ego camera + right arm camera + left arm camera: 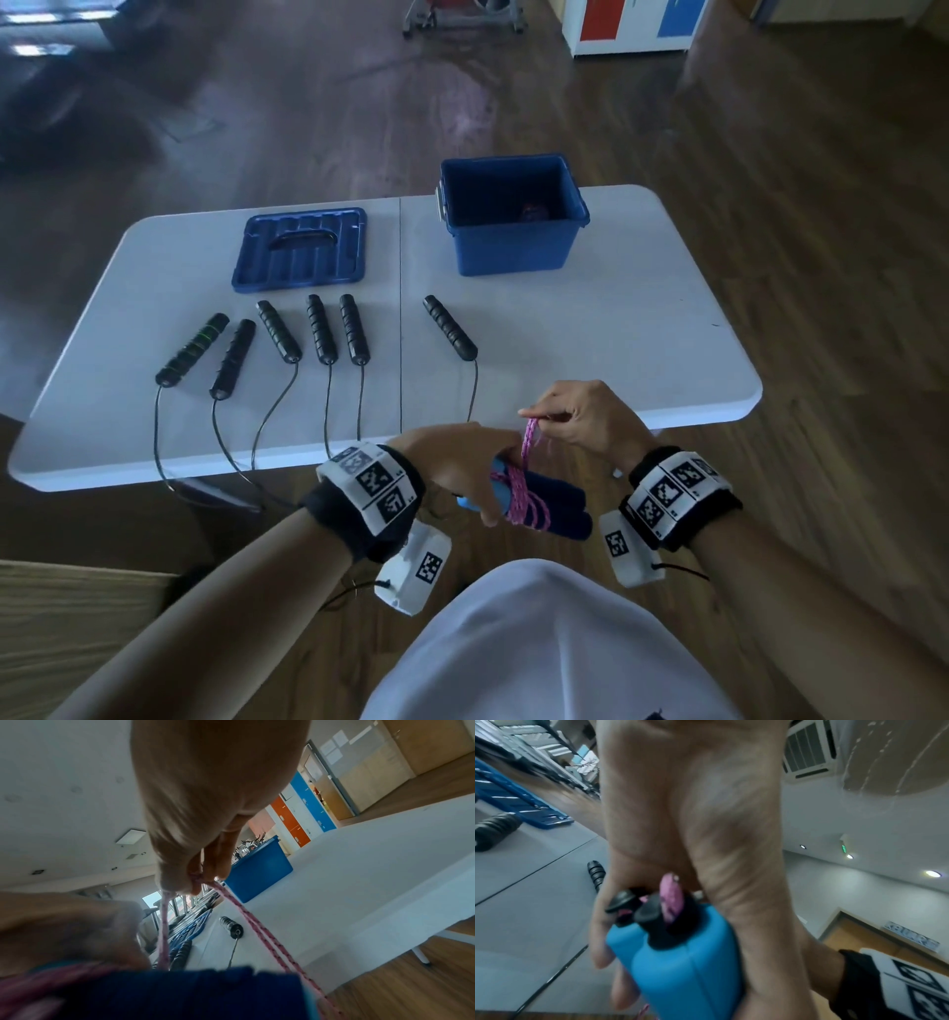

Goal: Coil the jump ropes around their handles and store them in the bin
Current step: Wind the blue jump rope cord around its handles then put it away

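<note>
Pink rope (253, 920) in right hand (205, 805) pinch

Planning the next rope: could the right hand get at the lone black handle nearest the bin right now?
Probably not yet. The right hand pinches the pink rope, so its grip is taken. Otherwise nothing lies between it and the black handle on the table.

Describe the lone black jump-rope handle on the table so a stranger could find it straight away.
Start at the white folding table and find the open blue plastic bin on its far right half. Nearer the person than the bin lies one black ribbed foam handle, its thin cord running off the near edge. It alone lies right of the table's centre seam; the other five are in a row left of it.
</note>
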